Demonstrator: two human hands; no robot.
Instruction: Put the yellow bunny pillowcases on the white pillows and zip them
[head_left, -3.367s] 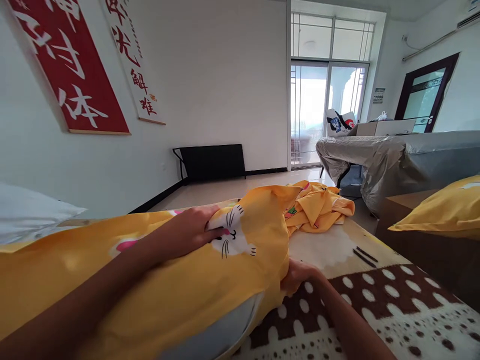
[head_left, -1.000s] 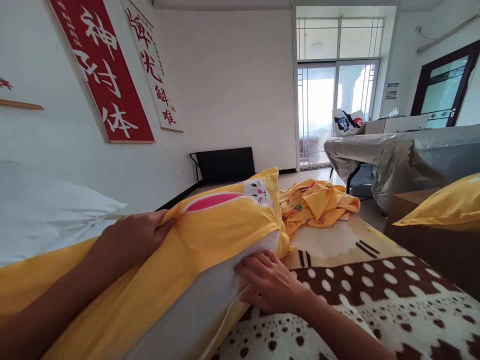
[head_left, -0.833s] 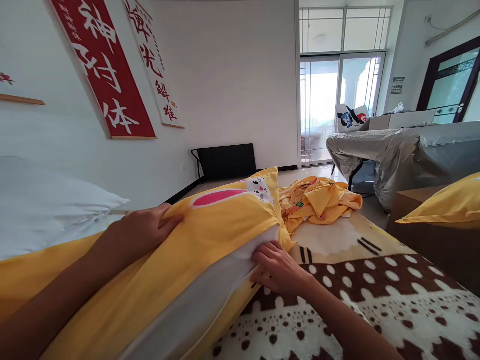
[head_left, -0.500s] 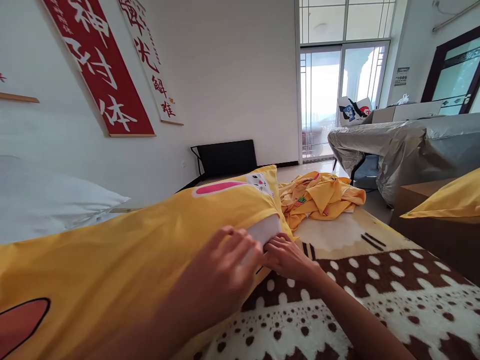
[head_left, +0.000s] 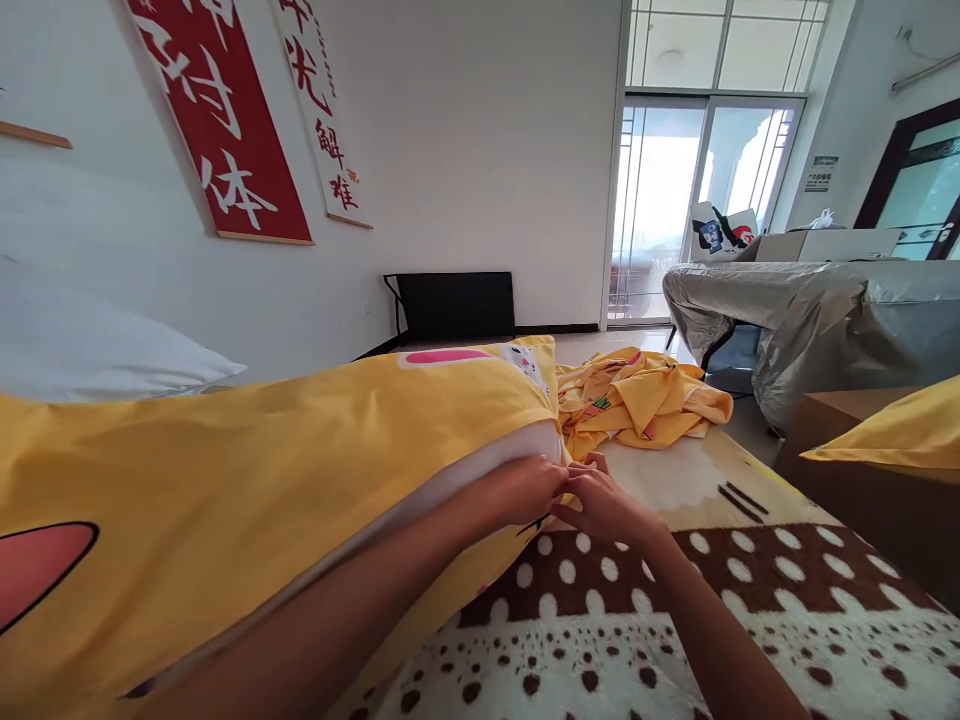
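Neither grip can be made out: left hand (head_left: pixel 531 488) and right hand (head_left: pixel 600 500) meet, fingers overlapping, at the far end of a long yellow rabbit-printed cloth cover (head_left: pixel 285 460), around a white insert (head_left: pixel 517 443), on a brown-and-white spotted plush blanket (head_left: pixel 600 630).

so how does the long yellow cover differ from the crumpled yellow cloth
The long yellow cover stretches over a white filling; the crumpled yellow cloth lies bunched in folds. The cover fills far more of the picture than the cloth. The left hand and right hand meet at the cover's far end, while neither touches the cloth. Both are printed yellow fabric.
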